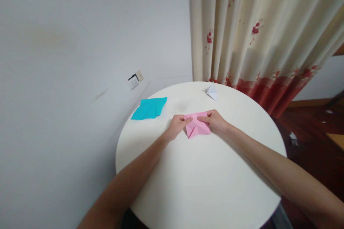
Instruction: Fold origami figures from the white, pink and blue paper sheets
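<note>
A creased piece of pink paper (198,128) is held between my two hands, just over the round white table (204,179). My left hand (178,126) pinches its left edge, thumb on top. On the opposite side, my right hand (215,119) grips the upper right edge, also with the thumb on the upper face. Fold lines and a slanted flap show on the paper's near half. The fingers beneath the sheet are hidden.
Creased turquoise paper (149,108) lies at the table's left edge. A folded white paper piece (212,92) stands near the far edge. Behind are a wall with a socket (133,82) and a flowered curtain (242,35). Something white (293,137) lies on the dark floor at right.
</note>
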`<move>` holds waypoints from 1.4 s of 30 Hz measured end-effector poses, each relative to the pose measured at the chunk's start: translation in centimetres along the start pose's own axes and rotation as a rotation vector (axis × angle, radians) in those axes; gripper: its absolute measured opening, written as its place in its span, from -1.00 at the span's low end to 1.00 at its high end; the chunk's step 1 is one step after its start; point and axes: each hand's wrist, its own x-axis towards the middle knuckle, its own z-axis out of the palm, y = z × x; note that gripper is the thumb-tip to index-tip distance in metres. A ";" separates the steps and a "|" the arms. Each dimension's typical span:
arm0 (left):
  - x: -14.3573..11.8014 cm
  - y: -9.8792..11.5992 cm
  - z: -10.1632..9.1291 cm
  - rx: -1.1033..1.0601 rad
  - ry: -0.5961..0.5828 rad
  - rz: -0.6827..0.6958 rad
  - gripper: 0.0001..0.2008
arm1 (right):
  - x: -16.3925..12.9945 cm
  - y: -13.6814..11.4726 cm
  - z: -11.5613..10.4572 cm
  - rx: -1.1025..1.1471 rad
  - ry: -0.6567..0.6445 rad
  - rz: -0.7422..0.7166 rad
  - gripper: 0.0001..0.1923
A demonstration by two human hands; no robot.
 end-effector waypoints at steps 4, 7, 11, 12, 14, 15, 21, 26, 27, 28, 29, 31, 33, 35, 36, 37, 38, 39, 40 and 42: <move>0.1 -0.5 -0.2 -0.067 0.007 -0.011 -0.57 | 0.2 0.3 -0.2 -0.063 -0.007 0.002 -0.63; 0.3 -0.6 -0.5 -0.112 0.021 -0.010 -0.57 | 0.2 0.4 -0.3 -0.097 -0.026 0.004 -0.61; 0.4 -0.5 -0.7 -0.208 -0.009 0.037 -0.55 | 0.0 0.2 -0.2 -0.076 -0.037 0.006 -0.59; 0.4 -0.5 -0.8 -0.231 -0.013 0.045 -0.52 | 0.0 0.1 -0.1 -0.062 -0.042 0.004 -0.58; 0.4 -0.5 -0.9 -0.265 -0.012 0.047 -0.52 | -0.1 0.0 -0.1 -0.042 -0.054 0.004 -0.58; 0.4 -0.5 -0.9 -0.279 -0.007 0.044 -0.54 | -0.1 0.0 -0.1 -0.036 -0.060 0.007 -0.58; 0.4 -0.1 -0.9 -0.320 0.024 0.051 -0.65 | -0.2 0.2 -0.1 -0.012 -0.102 0.010 -0.56; 0.2 0.3 -0.8 -0.316 0.040 0.063 -0.68 | 0.0 0.5 -0.2 -0.027 -0.096 -0.028 -0.58; 0.2 0.3 -0.8 -0.312 0.050 0.056 -0.68 | 0.0 0.5 -0.2 -0.033 -0.092 -0.035 -0.58; 0.2 0.3 -0.7 -0.308 0.063 0.051 -0.68 | 0.0 0.5 -0.2 -0.040 -0.088 -0.041 -0.59; 0.2 0.3 -0.7 -0.304 0.076 0.048 -0.68 | 0.0 0.4 -0.1 -0.048 -0.083 -0.047 -0.59; 0.3 0.2 -0.7 -0.299 0.099 0.048 -0.68 | -0.1 0.3 0.0 -0.063 -0.069 -0.058 -0.59; 0.3 0.2 -0.6 -0.299 0.123 0.046 -0.67 | -0.3 0.0 0.2 -0.076 -0.050 -0.065 -0.59; 0.4 0.3 -0.4 -0.304 0.140 0.042 -0.67 | -0.4 -0.2 0.4 -0.083 -0.033 -0.064 -0.59; 0.4 0.3 -0.4 -0.305 0.143 0.044 -0.67 | -0.5 -0.2 0.5 -0.082 -0.025 -0.061 -0.58; 0.4 0.3 -0.3 -0.303 0.144 0.050 -0.67 | -0.5 -0.2 0.6 -0.079 -0.019 -0.058 -0.58; 0.4 0.3 -0.2 -0.296 0.150 0.059 -0.68 | -0.5 -0.2 0.7 -0.074 -0.013 -0.055 -0.58; 0.3 0.3 -0.1 -0.282 0.166 0.067 -0.69 | -0.5 -0.1 0.7 -0.068 -0.008 -0.054 -0.58; 0.3 0.3 0.0 -0.260 0.197 0.075 -0.71 | -0.5 0.1 0.8 -0.064 -0.002 -0.053 -0.58; 0.3 0.3 0.2 -0.194 0.288 0.087 -0.72 | -0.3 0.5 0.9 -0.064 0.016 -0.054 -0.59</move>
